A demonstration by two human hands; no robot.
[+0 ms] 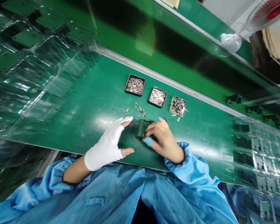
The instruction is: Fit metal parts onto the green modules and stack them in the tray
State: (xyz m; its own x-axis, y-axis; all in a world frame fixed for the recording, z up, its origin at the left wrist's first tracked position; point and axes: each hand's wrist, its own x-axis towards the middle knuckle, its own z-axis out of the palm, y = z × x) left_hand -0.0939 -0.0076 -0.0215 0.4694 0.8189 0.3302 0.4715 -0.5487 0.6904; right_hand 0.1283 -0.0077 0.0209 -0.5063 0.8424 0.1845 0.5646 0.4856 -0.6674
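Note:
My left hand (109, 143), in a white glove with bare fingertips, lies with fingers stretched out on the green bench top (84, 102), just left of a small dark part (143, 127). My right hand (162, 138), bare with a blue cot on the thumb, has its fingers curled onto that dark part and pressed against it. A few loose small metal pieces (138, 109) lie just beyond my hands.
Three small trays of shiny metal pieces stand in a row: left tray (135, 85), middle tray (157, 96), right tray (178, 105). Clear plastic blister trays (32, 65) are stacked at left, more (263, 149) at right. A white fan (263, 14) stands far right.

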